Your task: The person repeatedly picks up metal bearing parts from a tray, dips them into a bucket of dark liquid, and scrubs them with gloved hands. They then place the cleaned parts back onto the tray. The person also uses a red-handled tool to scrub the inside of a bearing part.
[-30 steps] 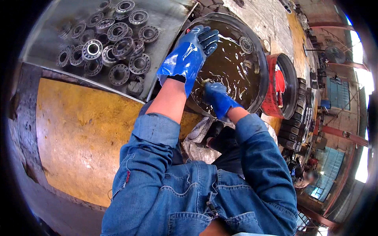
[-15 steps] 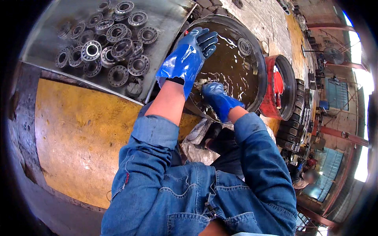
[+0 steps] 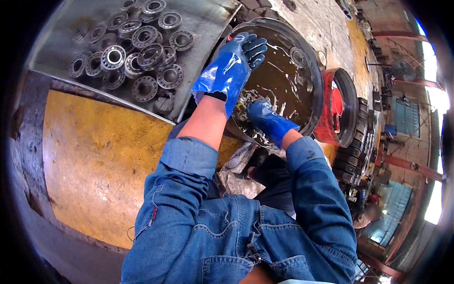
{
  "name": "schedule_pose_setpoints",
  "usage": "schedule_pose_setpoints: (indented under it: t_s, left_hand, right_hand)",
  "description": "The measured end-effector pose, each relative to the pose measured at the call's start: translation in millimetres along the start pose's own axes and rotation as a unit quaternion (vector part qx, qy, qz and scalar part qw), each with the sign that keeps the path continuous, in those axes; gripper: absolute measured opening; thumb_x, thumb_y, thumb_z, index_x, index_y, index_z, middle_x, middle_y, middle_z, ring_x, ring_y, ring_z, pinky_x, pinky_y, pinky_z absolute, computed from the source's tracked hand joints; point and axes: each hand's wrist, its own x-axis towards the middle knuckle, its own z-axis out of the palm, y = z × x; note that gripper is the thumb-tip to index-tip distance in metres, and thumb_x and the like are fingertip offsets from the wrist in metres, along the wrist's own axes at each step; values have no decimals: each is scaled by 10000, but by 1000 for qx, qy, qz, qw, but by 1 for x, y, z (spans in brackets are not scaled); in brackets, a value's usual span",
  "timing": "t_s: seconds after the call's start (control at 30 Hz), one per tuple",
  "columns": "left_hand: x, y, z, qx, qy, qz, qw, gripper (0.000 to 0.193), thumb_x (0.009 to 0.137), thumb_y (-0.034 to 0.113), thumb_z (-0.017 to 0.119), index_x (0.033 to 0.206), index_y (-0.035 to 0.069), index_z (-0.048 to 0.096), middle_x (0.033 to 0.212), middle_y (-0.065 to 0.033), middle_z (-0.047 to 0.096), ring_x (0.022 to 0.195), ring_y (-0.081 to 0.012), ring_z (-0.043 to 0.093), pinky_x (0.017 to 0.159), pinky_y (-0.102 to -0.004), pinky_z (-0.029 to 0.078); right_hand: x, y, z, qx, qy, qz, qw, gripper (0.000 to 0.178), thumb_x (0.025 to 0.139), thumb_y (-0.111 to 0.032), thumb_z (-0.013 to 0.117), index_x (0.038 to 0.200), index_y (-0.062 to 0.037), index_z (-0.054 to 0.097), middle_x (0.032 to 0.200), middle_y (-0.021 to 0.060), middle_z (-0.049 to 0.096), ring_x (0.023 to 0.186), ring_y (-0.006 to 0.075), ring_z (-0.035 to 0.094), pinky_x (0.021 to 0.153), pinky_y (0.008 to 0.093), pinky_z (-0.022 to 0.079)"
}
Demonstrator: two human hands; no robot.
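Note:
A round metal tub (image 3: 316,90) of murky brown liquid (image 3: 279,87) stands in front of me. My left hand (image 3: 245,49), in a blue rubber glove, is at the tub's left rim with its fingers stretched out to the right; nothing shows in it. Low at the near left side of the tub, my right hand (image 3: 265,117), gloved alike, is curled at the liquid's surface. Whatever its fingers close on is hidden. Churned, foamy liquid (image 3: 245,105) lies just left of it. Near the far right wall a roller bearing (image 3: 298,57) shows in the liquid.
On the left, several greasy roller bearings (image 3: 150,55) lie clustered on a grey metal tray (image 3: 203,57). A red drum section (image 3: 331,128) with a red-headed tool (image 3: 336,102) stands right of the tub. Beyond are stacked dark rings (image 3: 347,161). A yellow plate (image 3: 94,165) lies nearer, left.
The liquid beside my right hand is more churned and splashing than before. Both hands keep nearly the same places at the tub; the whole view has shifted slightly.

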Motion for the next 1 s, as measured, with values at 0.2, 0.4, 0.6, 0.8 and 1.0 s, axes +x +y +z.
schedule_pose_setpoints:
  t_s: [0.2,0.4,0.6,0.8,1.0]
  left_hand:
    - [10,-14,7,6,-32,-5,999,333,1072,331,497,1273,93,614,1274,-166,700,1139,-301,683,977,-456,528]
    - [11,-16,-8,-1,-56,13,998,334,1073,339,487,1275,103,610,1260,-146,708,1095,-271,692,934,-426,535]
    - [2,-13,2,27,-40,25,999,343,1079,335,469,1282,94,604,1262,-144,708,1114,-268,685,971,-428,515]
    - [2,-7,-2,17,-27,12,999,341,1077,349,471,1276,114,616,1243,-126,722,1085,-265,700,979,-429,501]
    - [4,-9,11,28,-6,-9,1000,344,1069,347,494,1268,107,638,1261,-131,720,1095,-269,701,942,-432,522]
  right_hand:
    - [-10,46,49,388,132,130,903,465,829,-297,747,1185,-2,698,1130,246,717,1078,315,699,897,450,536]
    - [2,37,59,230,100,142,958,424,996,-379,544,1107,-8,718,971,226,733,935,378,720,843,480,551]
    - [-10,27,32,191,50,122,973,389,1004,-305,464,1105,-46,737,1129,233,728,1078,382,698,947,480,529]
    - [-27,23,33,488,109,161,851,335,903,-313,697,1028,-3,719,956,244,740,911,403,729,773,478,575]
    - [3,23,45,75,110,14,991,360,865,-349,705,1017,-24,735,1011,252,732,927,415,722,794,494,583]
